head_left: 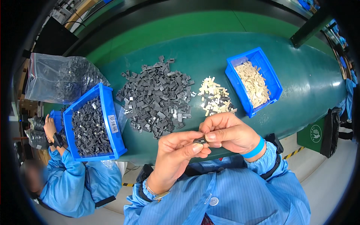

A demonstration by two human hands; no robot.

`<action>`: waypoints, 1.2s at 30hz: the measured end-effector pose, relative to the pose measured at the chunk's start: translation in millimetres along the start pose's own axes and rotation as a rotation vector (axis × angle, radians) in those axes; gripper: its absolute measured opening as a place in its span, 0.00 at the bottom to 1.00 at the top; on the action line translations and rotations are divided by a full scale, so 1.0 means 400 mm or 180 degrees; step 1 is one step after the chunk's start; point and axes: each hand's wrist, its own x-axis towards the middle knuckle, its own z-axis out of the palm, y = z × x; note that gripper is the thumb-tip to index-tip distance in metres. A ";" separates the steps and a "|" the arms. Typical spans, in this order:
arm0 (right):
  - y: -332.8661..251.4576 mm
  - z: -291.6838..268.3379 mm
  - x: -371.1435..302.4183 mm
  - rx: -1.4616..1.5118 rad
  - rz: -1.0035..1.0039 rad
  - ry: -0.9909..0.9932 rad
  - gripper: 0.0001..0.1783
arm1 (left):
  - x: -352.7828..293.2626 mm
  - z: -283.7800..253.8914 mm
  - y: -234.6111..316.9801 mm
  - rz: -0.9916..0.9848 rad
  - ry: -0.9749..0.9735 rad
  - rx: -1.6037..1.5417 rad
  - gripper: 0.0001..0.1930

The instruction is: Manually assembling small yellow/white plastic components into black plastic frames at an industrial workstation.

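Note:
Close to the table's near edge, my left hand (173, 153) and my right hand (233, 133) meet, fingertips almost touching. A small dark grey plastic part (200, 141) is pinched between the thumb and fingers of my left hand. My right thumb and fingers close at the part's right end; whether they grip the part itself or a tiny piece on it is hidden. Just beyond my hands spreads a heap of similar dark grey plastic parts (157, 99). Right of that heap lies a smaller pile of cream-coloured plastic pieces (213, 90) with some dark ones among them.
A blue bin (235, 83) of cream pieces stands at the right. On the left are a labelled blue bin (120, 144) of dark parts and a clear plastic bag (43, 80). A co-worker in blue (71, 187) sits at the far left; a dark post (309, 32) rises at the back right.

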 end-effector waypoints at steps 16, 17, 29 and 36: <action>-0.002 0.050 -0.006 -0.0747 -0.0085 0.0336 0.06 | -0.007 0.044 0.019 0.1075 0.0052 0.2927 0.21; -0.003 0.051 -0.005 -0.0914 -0.0156 0.0343 0.05 | -0.006 0.046 0.020 0.1072 0.0048 0.2929 0.21; -0.003 0.035 -0.009 -0.1289 -0.0166 0.0458 0.04 | -0.005 0.037 -0.020 0.0946 -0.0112 0.2695 0.21; -0.011 0.038 -0.016 -0.0791 -0.0324 0.0482 0.10 | 0.004 0.038 -0.016 0.0907 0.0150 0.1800 0.18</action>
